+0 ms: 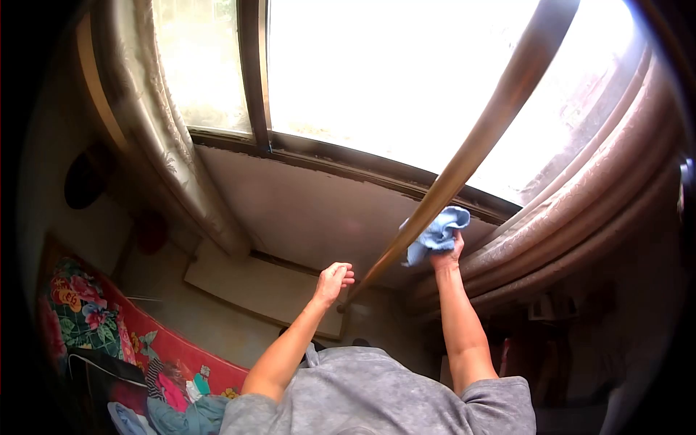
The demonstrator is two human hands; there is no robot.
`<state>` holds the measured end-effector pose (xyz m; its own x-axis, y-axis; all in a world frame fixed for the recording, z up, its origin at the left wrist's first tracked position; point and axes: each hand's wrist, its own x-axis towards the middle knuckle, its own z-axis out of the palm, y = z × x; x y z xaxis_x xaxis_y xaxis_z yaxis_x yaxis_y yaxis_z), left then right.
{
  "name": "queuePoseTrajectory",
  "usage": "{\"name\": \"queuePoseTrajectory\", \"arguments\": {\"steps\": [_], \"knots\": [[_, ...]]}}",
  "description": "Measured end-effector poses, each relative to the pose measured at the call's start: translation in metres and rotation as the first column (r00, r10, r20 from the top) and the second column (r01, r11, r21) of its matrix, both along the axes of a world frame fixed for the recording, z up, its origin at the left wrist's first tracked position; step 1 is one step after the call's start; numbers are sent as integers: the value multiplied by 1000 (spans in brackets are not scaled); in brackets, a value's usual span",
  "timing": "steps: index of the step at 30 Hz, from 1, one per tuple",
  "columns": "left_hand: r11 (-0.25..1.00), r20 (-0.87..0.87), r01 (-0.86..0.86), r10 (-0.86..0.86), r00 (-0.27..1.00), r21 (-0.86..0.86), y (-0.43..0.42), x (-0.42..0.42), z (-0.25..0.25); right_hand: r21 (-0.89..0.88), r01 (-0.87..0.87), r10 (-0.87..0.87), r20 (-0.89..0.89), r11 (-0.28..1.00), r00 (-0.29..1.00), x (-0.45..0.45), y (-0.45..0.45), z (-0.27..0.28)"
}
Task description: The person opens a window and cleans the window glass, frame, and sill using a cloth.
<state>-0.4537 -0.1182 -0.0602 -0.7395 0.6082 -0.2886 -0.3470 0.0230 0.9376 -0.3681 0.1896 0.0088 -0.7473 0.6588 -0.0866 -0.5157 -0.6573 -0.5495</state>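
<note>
My right hand [448, 255] grips a crumpled light blue cloth [451, 221] at a long wooden-looking pole [464, 163]. Most of the cloth lies to the right of the pole, and a small edge shows on its left side. Whether the cloth presses on the pole or only hangs beside it, I cannot tell. Lower down and left of the pole, my left hand [335, 281] is raised with its fingers curled in. Nothing shows in it, and a narrow gap separates it from the pole. The pole slants from the upper right down between my arms.
Ahead is a bright window [384, 80] with a dark frame [326, 156]. Patterned curtains hang at the left [156, 130] and right [573, 210]. At lower left, a red floral bed cover [217, 368] carries clothes [190, 413]. A pale ledge [254, 290] runs below the window wall.
</note>
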Motion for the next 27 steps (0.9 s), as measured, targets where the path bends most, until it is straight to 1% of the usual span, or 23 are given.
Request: {"name": "queuePoseTrajectory", "arguments": {"steps": [1,3,5,6,7,9,10,11,12,13,15,16,17,18,19,21,22,23,24,25,27], "knots": [[999,-1,36,-36,999,18,-4,-5,8,-24,-178,174,-123,984,977,11,3,-34],[994,2,101,-102,995,50,-14,-15,16,-24,-16,19,135,1000,991,25,-27,-61],[989,26,148,-149,989,7,-27,-22,16,-71,-122,130,121,990,984,33,-63,-87],[985,35,170,-169,985,-21,-34,-25,12,-131,-126,148,171,983,974,33,-94,-82],[980,41,191,-189,981,-50,-41,-27,6,-192,-151,184,170,970,968,35,-112,-98],[953,133,287,-273,953,-99,-53,-33,-19,-486,-154,235,110,860,966,42,-148,-123],[922,230,351,-310,923,-163,-59,-33,-30,-476,-113,243,222,872,944,43,-171,-125],[850,238,467,-414,879,-244,-65,-34,-37,-462,-72,247,331,884,911,40,-199,-114],[803,229,528,-478,848,-277,-72,-30,-39,-522,-60,336,453,851,826,32,-224,-95],[737,238,615,-567,788,-279,-79,-29,-14,-576,-35,423,556,816,715,22,-245,-85],[729,34,638,-651,758,-248,-75,-30,-49,-335,-150,342,646,930,682,6,-266,-128],[844,-217,497,-533,818,-202,-75,-35,-35,-13,-164,134,644,986,753,-8,-274,-127],[905,-194,397,-422,886,-153,-71,-44,-21,141,-144,33,593,980,805,-29,-269,-124],[965,-197,258,-263,945,-53,-66,-58,-9,183,-82,-20,495,980,869,-52,-269,-88],[993,-185,108,-97,978,49,-62,-74,3,262,-2,-101,378,965,920,-74,-264,-62],[995,-214,-37,55,975,90,-59,-105,38,441,218,-343,228,871,911,-114,-244,-14],[995,-145,-27,41,989,96,-62,-121,47,489,318,-451,182,813,874,-132,-226,-2],[996,-133,-3,14,991,86,-67,-132,57,613,374,-568,153,697,809,-144,-212,18],[996,-143,-2,15,990,91,-70,-139,58,707,407,-683,147,578,715,-155,-202,41],[995,-153,-2,17,988,96,-73,-146,59,790,390,-751,130,472,647,-167,-183,44],[998,-136,-7,15,991,60,-80,-152,55,850,363,-816,125,382,565,-195,-156,44]]}}
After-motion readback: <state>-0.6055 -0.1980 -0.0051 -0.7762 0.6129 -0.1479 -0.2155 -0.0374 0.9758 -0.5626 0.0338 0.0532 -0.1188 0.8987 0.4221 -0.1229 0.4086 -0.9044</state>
